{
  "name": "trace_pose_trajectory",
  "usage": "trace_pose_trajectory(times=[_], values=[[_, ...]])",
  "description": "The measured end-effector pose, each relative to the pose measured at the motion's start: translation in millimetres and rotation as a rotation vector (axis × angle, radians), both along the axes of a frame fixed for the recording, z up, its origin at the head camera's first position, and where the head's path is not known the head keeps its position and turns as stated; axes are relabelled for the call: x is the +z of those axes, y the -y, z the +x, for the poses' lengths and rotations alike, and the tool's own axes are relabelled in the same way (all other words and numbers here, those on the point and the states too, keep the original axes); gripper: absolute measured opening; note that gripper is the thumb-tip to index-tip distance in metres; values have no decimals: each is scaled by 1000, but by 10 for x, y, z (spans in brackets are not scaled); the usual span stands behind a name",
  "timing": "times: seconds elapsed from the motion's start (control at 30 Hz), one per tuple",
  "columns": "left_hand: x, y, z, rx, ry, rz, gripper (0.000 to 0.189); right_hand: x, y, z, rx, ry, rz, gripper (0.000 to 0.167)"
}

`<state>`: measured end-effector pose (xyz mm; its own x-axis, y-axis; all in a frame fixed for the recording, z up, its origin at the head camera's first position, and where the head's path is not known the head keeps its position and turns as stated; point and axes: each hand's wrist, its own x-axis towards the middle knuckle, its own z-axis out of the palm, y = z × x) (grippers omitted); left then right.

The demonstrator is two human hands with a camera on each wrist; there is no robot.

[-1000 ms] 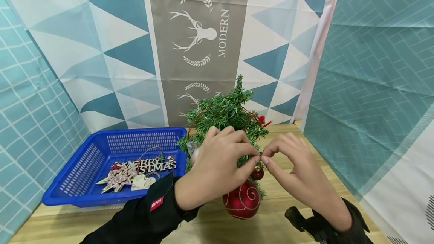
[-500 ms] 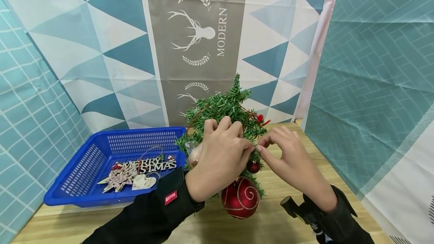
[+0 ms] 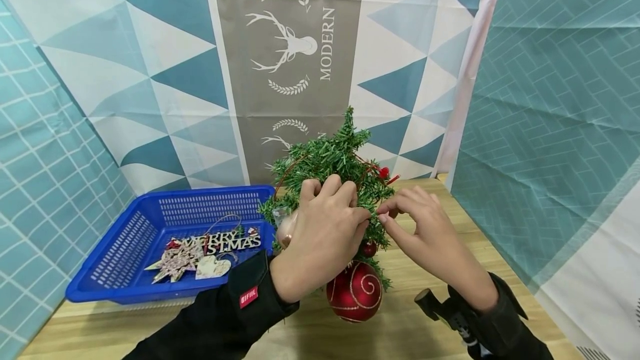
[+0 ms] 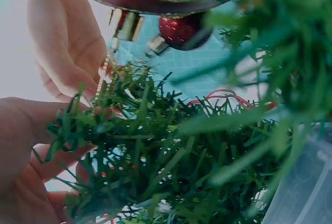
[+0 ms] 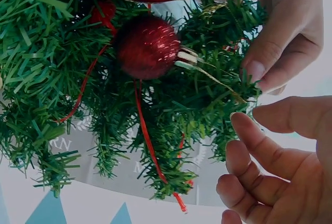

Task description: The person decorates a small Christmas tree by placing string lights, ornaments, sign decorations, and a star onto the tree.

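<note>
A small green artificial Christmas tree (image 3: 330,154) stands between both hands. My left hand (image 3: 325,232) reaches across it and pinches a branch tip (image 4: 78,123) on the right side. Opposite it, my right hand (image 3: 425,232) has thumb and forefinger close together at the same branch tip; they appear to pinch the end of a thin gold string (image 5: 220,83). That string runs to the cap of a small dark-red bauble (image 5: 148,47). A large red bauble with glitter swirls (image 3: 354,292) hangs lower on the tree. The exact contact at the fingertips is partly hidden by needles.
Left of the tree, a blue plastic basket (image 3: 115,290) holds a wooden Merry Christmas sign (image 3: 232,242), a star (image 3: 177,260) and a heart (image 3: 212,266). A pale bauble (image 3: 286,229) hangs on the tree's left side. Patterned cloth (image 3: 295,71) hangs behind the wooden table (image 3: 400,326).
Both hands have shifted slightly left and closer to the branch. The small dark-red bauble has moved left with them, nearer the tree. The large bauble has barely moved.
</note>
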<state>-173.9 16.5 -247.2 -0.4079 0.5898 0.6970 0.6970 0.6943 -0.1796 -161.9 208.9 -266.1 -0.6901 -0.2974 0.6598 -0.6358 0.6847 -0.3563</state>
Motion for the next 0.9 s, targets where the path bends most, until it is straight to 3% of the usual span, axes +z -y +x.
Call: trace_pose_trajectory(times=[0.23,0.4,0.57,0.73,0.9], values=[[75,160,132,-86,-2,80,9,-8,-50,81,-3,-41,-25,21],[79,510,211,-115,-41,235,5,-159,-150,86,-24,-67,-27,23],[-39,1071,202,-20,-25,342,10,-466,-281,37,-61,-45,-22,23],[-278,1555,100,142,52,324,14,-731,-384,72,-113,35,-11,21],[-486,1887,-60,269,86,305,13,-851,-393,102,-155,96,1,21]])
